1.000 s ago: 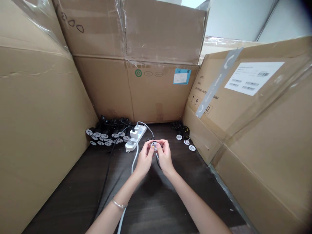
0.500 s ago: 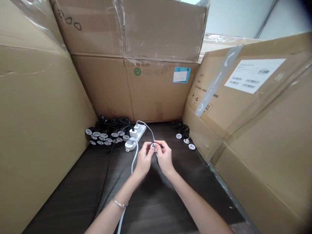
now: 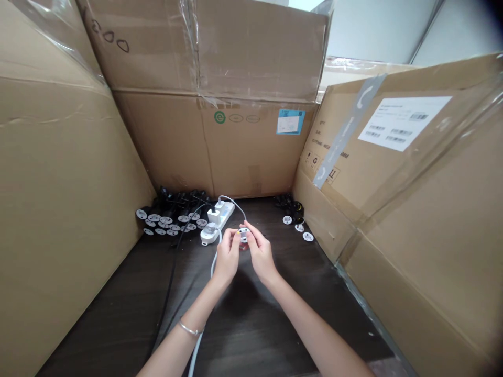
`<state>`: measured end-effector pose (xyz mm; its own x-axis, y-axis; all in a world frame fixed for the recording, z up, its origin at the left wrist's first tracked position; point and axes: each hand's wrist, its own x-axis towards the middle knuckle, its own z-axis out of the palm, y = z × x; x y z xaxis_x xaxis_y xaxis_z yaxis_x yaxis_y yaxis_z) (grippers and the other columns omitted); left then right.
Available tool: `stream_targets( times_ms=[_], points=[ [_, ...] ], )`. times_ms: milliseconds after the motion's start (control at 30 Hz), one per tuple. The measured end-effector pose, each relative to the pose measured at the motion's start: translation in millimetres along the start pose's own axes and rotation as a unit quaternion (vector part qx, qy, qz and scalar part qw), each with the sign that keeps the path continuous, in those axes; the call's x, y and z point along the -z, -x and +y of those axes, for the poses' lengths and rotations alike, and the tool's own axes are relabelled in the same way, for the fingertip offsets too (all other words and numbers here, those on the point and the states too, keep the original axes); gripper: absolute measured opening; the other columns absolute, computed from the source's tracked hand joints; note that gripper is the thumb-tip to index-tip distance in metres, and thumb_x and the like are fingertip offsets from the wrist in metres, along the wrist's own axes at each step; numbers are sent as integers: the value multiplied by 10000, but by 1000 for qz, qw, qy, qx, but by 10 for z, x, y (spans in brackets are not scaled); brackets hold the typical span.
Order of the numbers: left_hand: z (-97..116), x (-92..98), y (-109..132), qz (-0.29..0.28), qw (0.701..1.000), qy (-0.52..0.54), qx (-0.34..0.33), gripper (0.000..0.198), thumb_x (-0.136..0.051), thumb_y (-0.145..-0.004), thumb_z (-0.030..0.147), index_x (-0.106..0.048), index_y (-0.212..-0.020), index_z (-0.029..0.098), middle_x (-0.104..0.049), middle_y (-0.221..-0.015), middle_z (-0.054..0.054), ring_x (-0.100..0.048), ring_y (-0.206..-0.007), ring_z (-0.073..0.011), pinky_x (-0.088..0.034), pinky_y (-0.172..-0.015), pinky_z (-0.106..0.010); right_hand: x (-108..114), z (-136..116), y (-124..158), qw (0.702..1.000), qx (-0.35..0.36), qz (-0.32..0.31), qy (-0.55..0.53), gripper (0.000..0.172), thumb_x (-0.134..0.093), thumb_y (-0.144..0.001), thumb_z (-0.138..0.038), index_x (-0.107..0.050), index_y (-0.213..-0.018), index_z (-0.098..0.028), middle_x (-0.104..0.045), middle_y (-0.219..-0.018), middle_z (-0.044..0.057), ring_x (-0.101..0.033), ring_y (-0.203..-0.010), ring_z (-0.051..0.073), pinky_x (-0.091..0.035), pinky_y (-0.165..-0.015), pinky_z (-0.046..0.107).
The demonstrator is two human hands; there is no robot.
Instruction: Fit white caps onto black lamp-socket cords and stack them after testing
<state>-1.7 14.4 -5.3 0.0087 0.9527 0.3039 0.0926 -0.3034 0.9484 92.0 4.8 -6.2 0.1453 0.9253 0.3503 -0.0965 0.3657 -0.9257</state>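
Observation:
Between both hands, above the dark table, is a small white round-faced device (image 3: 244,234) with dark marks or openings on its face. My left hand (image 3: 228,255) pinches its left side, thumb on top. My right hand (image 3: 261,257) grips the right side, also with the thumb on the face. A thin white cable (image 3: 234,201) runs from a plug to the fingertips of my right hand; whether it joins the device is hidden. Something reddish shows just under the device, too small to name. Left of the hands lies a white power strip (image 3: 209,233) with plugs in it.
Many black devices with white round ends (image 3: 165,220) are piled at the back left. A smaller group (image 3: 288,209) lies at the back right, near a loose white disc (image 3: 308,237). Cardboard boxes (image 3: 251,152) wall the table (image 3: 251,335); a black cord (image 3: 170,285) crosses its left.
The device has tilted so its white face shows more fully between the thumbs. Both hands have shifted slightly left, and the reddish spot now shows beneath it. The view has moved a little.

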Motion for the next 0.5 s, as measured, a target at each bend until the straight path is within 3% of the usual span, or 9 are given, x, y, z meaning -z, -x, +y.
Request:
stream_targets(
  times_ms=[333, 500],
  points=[
    [25, -26, 79, 21, 996, -81, -21, 283, -372, -866, 429, -486, -845, 172, -562, -770, -24, -551, -687, -146, -426, -608, -243, -67, 2, 83, 999, 9, 38, 35, 281, -455, -854, -365, -603, -1009, -182, -618, -1006, 61, -591, -865, 171, -501, -634, 234],
    [7, -27, 104, 36, 989, -138, -49, 250, -375, -870, 399, -474, -807, 178, -566, -735, -17, -545, -656, -153, -384, -608, -253, -61, 6, 104, 992, 67, 54, 95, 248, -428, -871, -297, -626, -972, -188, -623, -995, 54, -581, -913, 169, -460, -807, 281]
  ],
)
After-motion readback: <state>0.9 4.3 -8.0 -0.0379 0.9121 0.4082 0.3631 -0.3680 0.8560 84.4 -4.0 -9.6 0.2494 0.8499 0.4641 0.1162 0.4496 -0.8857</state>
